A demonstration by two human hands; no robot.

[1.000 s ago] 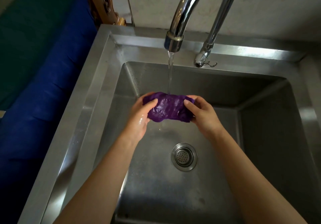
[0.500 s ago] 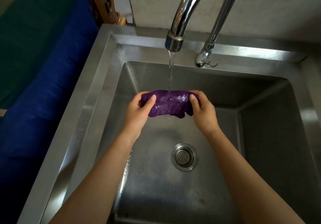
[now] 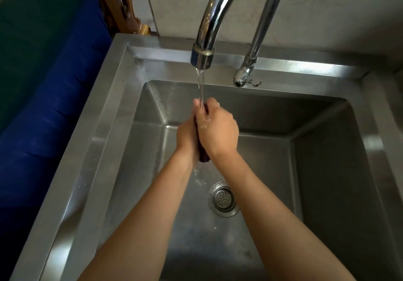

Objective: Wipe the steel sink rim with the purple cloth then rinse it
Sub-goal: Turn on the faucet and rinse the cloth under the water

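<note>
Head view, the only one: the person stands over the steel sink, whose rim runs along the left and back edges, and the tap runs a thin stream straight down onto the hands. The left hand and right hand are pressed palm to palm over the basin, both closed around the purple cloth, which is bunched into a narrow roll between them. Only slivers of it show: a dark edge between the palms near the top, and a short end sticking out below the heels of the hands, above the drain strainer. Water drips from that lower end into the basin.

The step in hand looks like the rinse, with the wiping judged already done. To do it well, the squeeze should be firm and even along the roll, so dirty water is forced out at the lower end instead of up the wrists. Then the hands should loosen under the stream to let fresh water soak in before pressing again. Keeping the cloth low and centred over the basin should stop splashes reaching the rim.
</note>
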